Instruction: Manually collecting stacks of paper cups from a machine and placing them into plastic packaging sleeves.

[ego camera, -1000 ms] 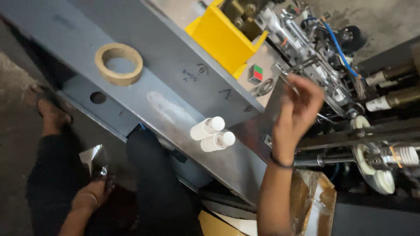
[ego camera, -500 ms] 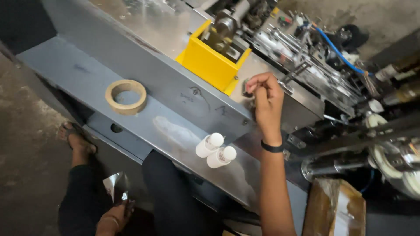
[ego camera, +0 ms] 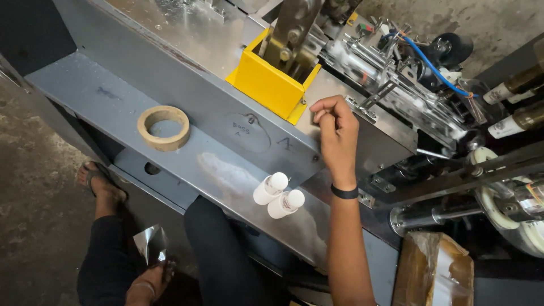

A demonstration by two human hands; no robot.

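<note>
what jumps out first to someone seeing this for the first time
The bright yellow box on the grey machine, top centre, draws the eye first, with the right hand raised in a loose fist just right of it. On the ledge below sit a tape roll at left and two small white bottles lying side by side. Bottom left, the left hand holds a shiny foil piece.

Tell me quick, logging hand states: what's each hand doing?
Left hand: pinching a shiny foil piece by the knee.
Right hand: fingers curled at the machine's metal plate; holding anything cannot be told.
</note>
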